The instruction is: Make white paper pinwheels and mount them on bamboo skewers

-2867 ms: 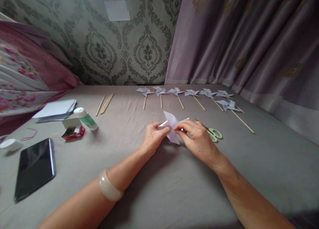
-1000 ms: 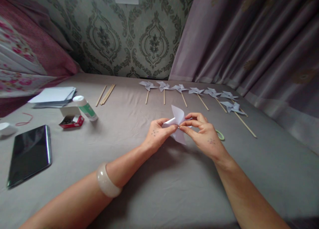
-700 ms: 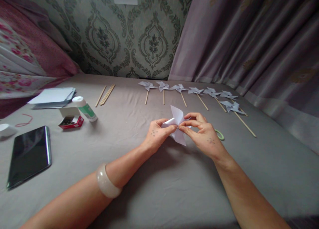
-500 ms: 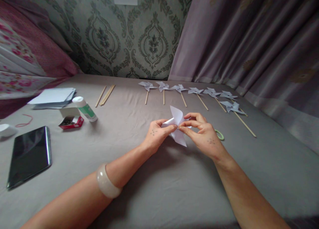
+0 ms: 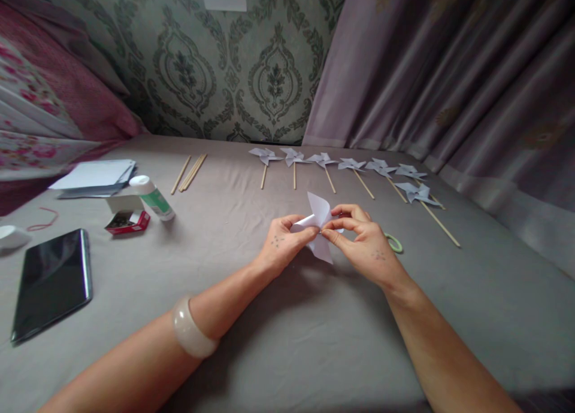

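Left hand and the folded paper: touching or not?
Touching. The head view shows the left hand gripping the folded paper, thumb laid across its face near the centre.

Soft, rather dim light leaves diffuse shadows on the surface (image 5: 278, 335); wide-angle distortion stretches the edges (the curtain (image 5: 449, 60) lies dark).

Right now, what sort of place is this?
Probably a room at home set up for paper craft: a patterned wall and long purple curtain stand behind a cloth-covered surface, where white paper pinwheels on sticks lie in a row near a box of small pins.
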